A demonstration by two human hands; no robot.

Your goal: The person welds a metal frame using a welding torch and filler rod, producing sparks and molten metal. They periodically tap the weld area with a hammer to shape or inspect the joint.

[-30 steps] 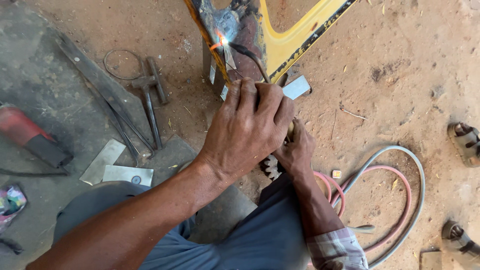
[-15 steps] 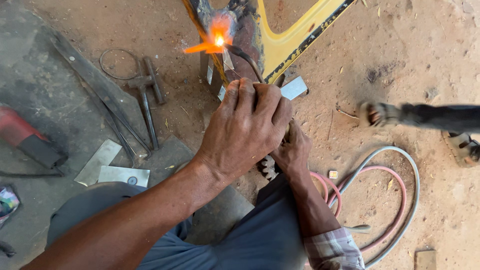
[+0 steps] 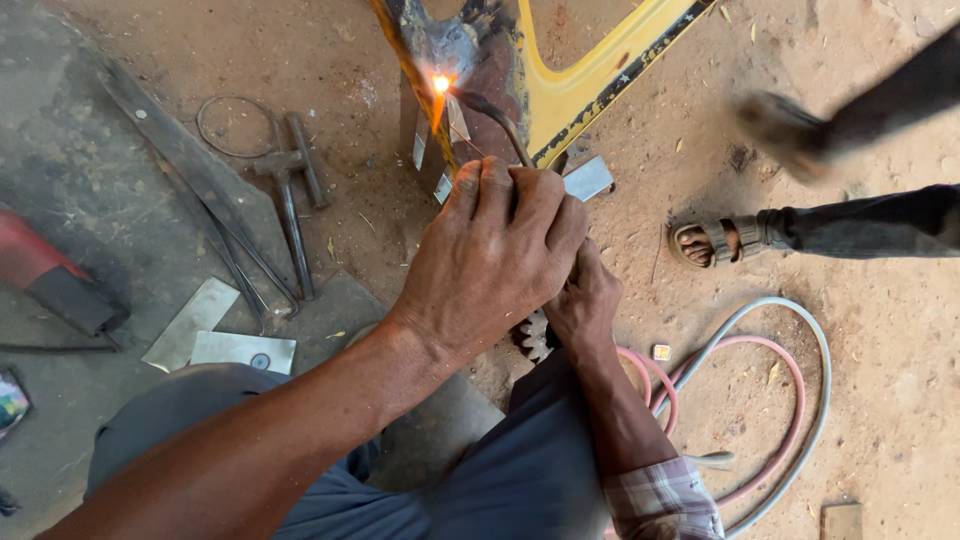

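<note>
My left hand (image 3: 492, 255) is closed over the top of a gas torch, whose dark curved nozzle (image 3: 497, 118) ends in a bright flame (image 3: 440, 86). The flame touches the blackened edge of a yellow metal frame (image 3: 580, 85) standing on the dirt. My right hand (image 3: 583, 300) sits under and behind the left one, gripping the torch body lower down; a toothed knob shows beside it. Pink and grey hoses (image 3: 770, 400) loop away from the torch on the ground at the right.
A hammer (image 3: 290, 190), a wire ring and long metal bars (image 3: 190, 180) lie at the left, with flat metal plates (image 3: 215, 335) and a red tool (image 3: 50, 275). Another person's sandalled foot (image 3: 715, 240) and dark trouser legs pass at the right.
The flame has shrunk to a small bright point at the frame edge. Another person's legs have stepped further into view at the right. My hands stay clasped on the torch.
</note>
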